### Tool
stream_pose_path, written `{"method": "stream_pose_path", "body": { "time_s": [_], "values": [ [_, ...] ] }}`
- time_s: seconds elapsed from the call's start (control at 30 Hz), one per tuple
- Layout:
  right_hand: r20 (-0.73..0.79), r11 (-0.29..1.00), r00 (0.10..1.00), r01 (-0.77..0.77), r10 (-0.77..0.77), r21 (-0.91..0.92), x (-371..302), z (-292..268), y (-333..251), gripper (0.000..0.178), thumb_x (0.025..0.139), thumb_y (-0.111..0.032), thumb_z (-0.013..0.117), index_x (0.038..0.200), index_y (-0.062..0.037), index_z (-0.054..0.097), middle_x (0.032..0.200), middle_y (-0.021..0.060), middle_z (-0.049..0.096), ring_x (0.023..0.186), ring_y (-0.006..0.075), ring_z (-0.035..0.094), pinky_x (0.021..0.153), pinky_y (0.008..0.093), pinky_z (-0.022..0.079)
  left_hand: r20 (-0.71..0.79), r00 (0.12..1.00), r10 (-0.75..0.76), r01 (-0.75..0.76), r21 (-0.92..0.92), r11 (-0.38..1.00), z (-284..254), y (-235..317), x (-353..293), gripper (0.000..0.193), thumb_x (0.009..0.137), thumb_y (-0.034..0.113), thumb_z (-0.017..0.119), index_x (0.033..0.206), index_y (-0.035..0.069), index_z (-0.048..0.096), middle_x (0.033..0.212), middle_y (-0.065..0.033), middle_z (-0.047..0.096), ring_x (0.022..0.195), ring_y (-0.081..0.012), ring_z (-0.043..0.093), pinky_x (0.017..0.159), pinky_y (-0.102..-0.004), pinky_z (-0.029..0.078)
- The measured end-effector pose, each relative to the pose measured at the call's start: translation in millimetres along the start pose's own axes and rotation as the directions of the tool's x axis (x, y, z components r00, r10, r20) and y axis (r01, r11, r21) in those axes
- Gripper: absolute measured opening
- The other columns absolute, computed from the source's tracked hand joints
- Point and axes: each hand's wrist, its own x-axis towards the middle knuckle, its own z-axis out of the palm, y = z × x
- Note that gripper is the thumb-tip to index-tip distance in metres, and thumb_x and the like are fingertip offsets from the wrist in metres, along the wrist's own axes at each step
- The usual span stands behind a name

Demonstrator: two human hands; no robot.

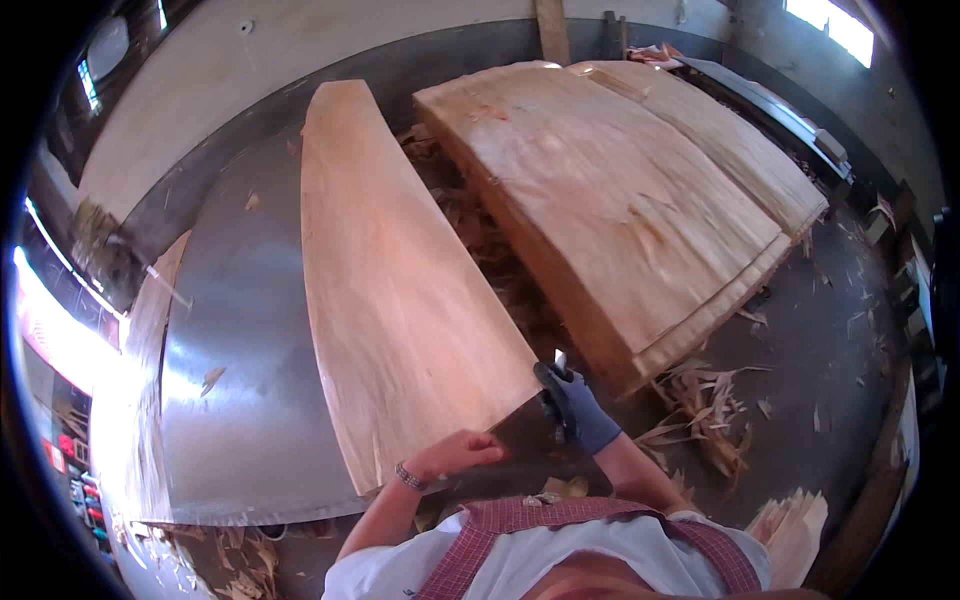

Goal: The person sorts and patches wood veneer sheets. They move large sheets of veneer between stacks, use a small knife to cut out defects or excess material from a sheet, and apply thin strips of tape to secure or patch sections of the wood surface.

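A long, pale wood veneer sheet (405, 290) lies on a shiny metal table (235, 400) and narrows toward its far end. At its near edge is my bare left hand (455, 457), fingers curled in, nothing seen in them; a bracelet or watch band (408, 476) circles the wrist. My right hand (580, 410), in a blue-grey and black glove, is closed beside the sheet's near right corner. From its top sticks out a small white-tipped thing (560, 360), whose kind I cannot make out; the rest is hidden by the glove.
A thick stack of veneer sheets (620, 200) stands to the right, its near corner close to my right hand. Torn veneer scraps (700, 405) lie on the floor beside it, with more in the gap between stack and table. Another veneer strip (150, 400) lies along the table's left side.
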Motion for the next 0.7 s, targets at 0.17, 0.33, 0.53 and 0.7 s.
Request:
{"method": "stream_pose_path", "body": {
  "time_s": [0.17, 0.33, 0.53, 0.7],
  "values": [
    [-0.039, 0.995, 0.998, 0.043, -0.04, 0.095, 23.6, -170.4, -91.3, 0.023, 0.092, -0.033, 0.071, 0.101, -0.0147, 0.06, 0.06, -0.001, 0.053, 0.043, 0.0099, 0.049, 0.037, 0.0254, 0.036, -0.111, 0.948, -0.299, 0.178, -0.594, 0.784, 60.3, -80.7, 95.2, 0.061, 0.1, 0.049, 0.051, 0.137, 0.001, 0.052, 0.137, -0.0105, 0.056, 0.127, -0.0238, 0.053, 0.105, -0.04, 0.044],
    [-0.217, 0.991, 0.969, 0.102, -0.12, -0.092, 62.5, -320.1, -174.0, 0.035, 0.091, -0.036, 0.072, 0.117, -0.0136, 0.063, 0.062, -0.0004, 0.055, 0.042, 0.0082, 0.045, 0.037, 0.0232, 0.033, -0.43, 0.885, -0.18, -0.374, -0.885, 0.276, 98.6, -127.4, 163.6, 0.105, 0.083, 0.077, 0.051, 0.152, 0.002, 0.025, 0.154, -0.0136, 0.037, 0.14, -0.0322, 0.038, 0.109, -0.0608, 0.034],
    [-0.342, 0.953, 0.916, 0.113, -0.209, -0.28, 105.2, -467.5, -270.9, 0.034, 0.089, -0.039, 0.073, 0.11, -0.0145, 0.064, 0.058, -0.001, 0.053, 0.04, 0.008, 0.044, 0.035, 0.0244, 0.031, -0.824, 0.557, -0.105, -0.824, -0.534, -0.188, 77.6, -133.1, 314.1, 0.11, 0.072, 0.085, 0.057, 0.141, 0.002, 0.043, 0.14, -0.0112, 0.054, 0.122, -0.0294, 0.054, 0.099, -0.0504, 0.045],
    [-0.366, 0.946, 0.902, 0.115, -0.227, -0.304, 140.0, -586.5, -342.3, 0.037, 0.089, -0.041, 0.072, 0.113, -0.014, 0.065, 0.058, -0.0011, 0.053, 0.039, 0.0081, 0.043, 0.035, 0.0238, 0.032, -0.787, 0.066, -0.613, -0.919, -0.288, 0.271, 38.3, -105.7, 430.5, 0.047, 0.085, 0.054, 0.07, 0.109, 0.015, 0.064, 0.101, -0.0015, 0.068, 0.088, -0.0144, 0.062, 0.072, -0.0309, 0.049]
  ]
}}
